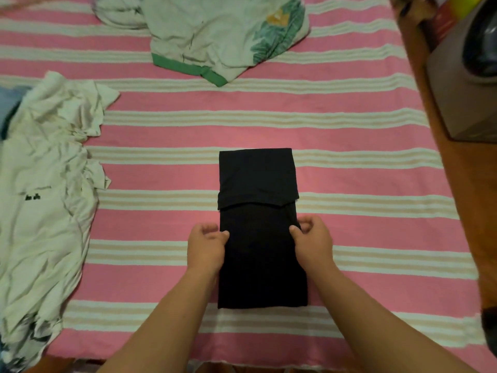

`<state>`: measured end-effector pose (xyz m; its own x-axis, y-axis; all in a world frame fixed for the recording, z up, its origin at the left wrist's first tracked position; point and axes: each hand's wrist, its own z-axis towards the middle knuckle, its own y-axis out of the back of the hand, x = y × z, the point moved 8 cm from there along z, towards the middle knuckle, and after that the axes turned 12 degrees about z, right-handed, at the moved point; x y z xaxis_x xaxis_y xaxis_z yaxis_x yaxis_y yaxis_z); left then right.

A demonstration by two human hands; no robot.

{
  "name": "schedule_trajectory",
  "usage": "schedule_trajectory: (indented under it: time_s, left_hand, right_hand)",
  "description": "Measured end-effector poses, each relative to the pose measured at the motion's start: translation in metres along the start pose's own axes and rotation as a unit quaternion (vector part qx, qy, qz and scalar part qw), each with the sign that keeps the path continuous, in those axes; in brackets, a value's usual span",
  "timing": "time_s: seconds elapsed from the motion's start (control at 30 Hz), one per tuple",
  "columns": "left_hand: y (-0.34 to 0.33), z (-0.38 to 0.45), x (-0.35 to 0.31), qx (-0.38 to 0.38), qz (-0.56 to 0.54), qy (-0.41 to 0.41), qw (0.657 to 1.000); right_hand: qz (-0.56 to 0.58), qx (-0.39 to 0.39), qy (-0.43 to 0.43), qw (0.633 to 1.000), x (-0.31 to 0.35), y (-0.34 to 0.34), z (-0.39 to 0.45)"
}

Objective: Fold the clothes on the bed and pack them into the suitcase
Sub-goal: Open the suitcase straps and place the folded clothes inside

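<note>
The black garment [259, 227] is lying flat on the pink striped bed [363, 184], folded into a long narrow strip, with its far end already turned back toward you in a flap. You are gripping it at both long edges about midway along: your left hand [205, 244] is pinching the left edge between thumb and curled fingers, and your right hand [312, 239] is pinching the right edge the same way. By the look of it, you are partway through folding this piece, not yet packing. The next move is probably calling for a lift of the near half over the flap, keeping both edges even. A crumpled white shirt [45, 205] is waiting at your left, and a leaf-printed garment [215, 30] is lying beyond. No suitcase is showing.
</note>
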<state>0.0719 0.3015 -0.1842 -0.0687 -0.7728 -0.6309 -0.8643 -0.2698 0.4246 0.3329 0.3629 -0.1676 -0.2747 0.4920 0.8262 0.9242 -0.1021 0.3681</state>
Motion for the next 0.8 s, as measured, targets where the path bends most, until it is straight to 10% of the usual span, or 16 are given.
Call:
schedule_trajectory:
  time_s: [0.1,0.2,0.3,0.4,0.63,0.73,0.8]
  left_hand:
    - [0.014,-0.002,-0.015,-0.062,0.154,-0.091,0.982]
    - [0.014,-0.031,-0.033,-0.082,0.372,-0.328,0.865]
    - [-0.006,-0.084,-0.001,0.014,0.484,-0.536,0.692]
    - [-0.021,-0.102,0.051,0.085,0.586,-0.561,0.578]
    - [-0.055,-0.080,0.047,0.109,0.686,-0.480,0.536]
    - [-0.054,-0.087,0.024,0.132,0.679,-0.488,0.532]
    - [-0.040,-0.092,0.012,0.186,0.646,-0.435,0.599]
  right_hand:
    - [-0.048,0.017,0.049,0.998,0.008,-0.002,0.000]
    - [-0.185,0.033,0.201,0.961,0.025,0.002,-0.023]
    - [-0.322,0.170,0.423,0.830,0.012,-0.011,-0.086]
    - [-0.484,0.306,0.406,0.712,-0.051,-0.020,-0.107]
    - [-0.606,0.311,0.349,0.644,-0.065,-0.036,-0.089]
    - [-0.506,0.332,0.298,0.738,-0.035,-0.031,-0.092]
    - [-0.430,0.399,0.188,0.788,-0.018,-0.013,-0.092]
